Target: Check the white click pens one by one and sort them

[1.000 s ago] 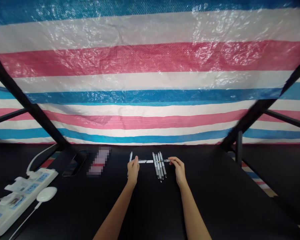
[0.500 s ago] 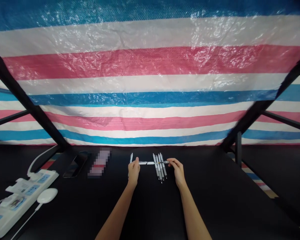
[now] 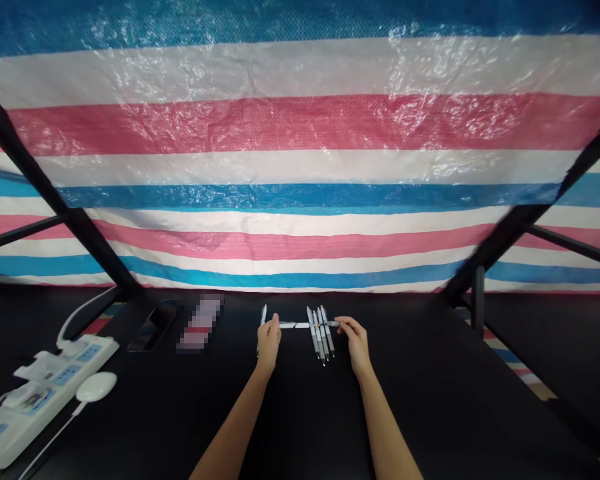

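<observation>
Several white and grey pens lie side by side on the black table, tips toward me. Across the space between my hands runs a thin white piece, level and sideways, passing at the pens' upper part. My left hand pinches its left end, thumb up. A grey, partly clear piece at the right is pinched by the fingertips of my right hand. Whether the two pieces are joined is too small to tell. Another pen stands out beyond my left hand, which partly hides it.
At the left lie a white power strip with plugs, a round white charger on a cable, a dark phone and a blurred pink-white item. Black frame bars and a striped sheet stand behind.
The view has shifted very slightly. Both hands keep nearly the same place and grip.
</observation>
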The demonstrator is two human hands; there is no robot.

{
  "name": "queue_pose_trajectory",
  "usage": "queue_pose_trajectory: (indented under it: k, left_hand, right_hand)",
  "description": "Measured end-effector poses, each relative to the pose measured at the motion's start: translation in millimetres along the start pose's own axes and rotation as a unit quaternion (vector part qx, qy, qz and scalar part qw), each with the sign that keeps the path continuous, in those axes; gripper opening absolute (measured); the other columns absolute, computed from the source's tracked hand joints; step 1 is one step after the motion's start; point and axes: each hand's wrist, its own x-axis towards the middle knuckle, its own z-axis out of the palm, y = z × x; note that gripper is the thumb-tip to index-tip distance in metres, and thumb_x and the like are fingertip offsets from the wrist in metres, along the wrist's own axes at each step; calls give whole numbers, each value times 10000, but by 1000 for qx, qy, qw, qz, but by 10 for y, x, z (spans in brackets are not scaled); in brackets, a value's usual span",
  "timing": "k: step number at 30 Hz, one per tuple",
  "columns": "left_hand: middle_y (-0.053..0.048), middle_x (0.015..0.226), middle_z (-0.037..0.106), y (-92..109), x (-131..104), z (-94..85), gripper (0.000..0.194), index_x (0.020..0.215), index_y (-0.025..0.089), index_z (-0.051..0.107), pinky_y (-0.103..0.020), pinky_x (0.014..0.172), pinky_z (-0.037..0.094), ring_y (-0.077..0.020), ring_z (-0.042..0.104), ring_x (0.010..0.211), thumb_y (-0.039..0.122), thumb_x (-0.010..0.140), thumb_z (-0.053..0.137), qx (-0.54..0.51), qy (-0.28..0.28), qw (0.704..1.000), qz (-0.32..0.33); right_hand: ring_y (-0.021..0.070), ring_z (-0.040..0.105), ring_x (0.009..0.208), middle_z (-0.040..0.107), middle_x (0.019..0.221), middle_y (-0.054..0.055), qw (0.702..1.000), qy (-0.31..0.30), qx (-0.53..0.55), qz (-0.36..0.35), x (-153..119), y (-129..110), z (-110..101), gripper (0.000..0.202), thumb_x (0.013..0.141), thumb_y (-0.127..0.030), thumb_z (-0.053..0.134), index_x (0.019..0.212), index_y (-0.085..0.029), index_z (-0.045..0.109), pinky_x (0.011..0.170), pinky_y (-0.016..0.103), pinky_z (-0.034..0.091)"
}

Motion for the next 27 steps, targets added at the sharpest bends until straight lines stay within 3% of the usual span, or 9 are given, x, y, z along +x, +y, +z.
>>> queue_pose_trajectory:
  k: [4, 12, 27]
  left_hand:
    - [68, 414, 187, -6, 3, 6, 560, 440, 210, 208, -246, 414, 147, -55, 184, 388, 576, 785, 453, -7, -3, 1000, -3]
    - [61, 412, 199, 12, -6, 5, 577, 429, 205, 220, -253, 414, 148, -53, 190, 386, 603, 773, 457, 7, -6, 1000, 4]
    - [50, 419, 238, -7, -6, 11, 553, 429, 206, 246, -257, 427, 171, -71, 230, 405, 580, 764, 476, 40, 11, 999, 15]
  right_hand:
    - [172, 509, 613, 597, 633, 19, 1000, -21, -17, 1, -20, -17, 21, 210, 683, -373, 599, 729, -190, 692, 625, 292, 411]
    - [206, 560, 676, 672, 795, 70, 991, -120, -51, -5, -99, -21, 134, 345, 683, -485, 653, 846, -186, 711, 610, 306, 442]
    - [215, 595, 709, 690, 806, 70, 988, -135, -64, -28, -94, -21, 145, 329, 687, -487, 656, 802, -185, 716, 648, 319, 459]
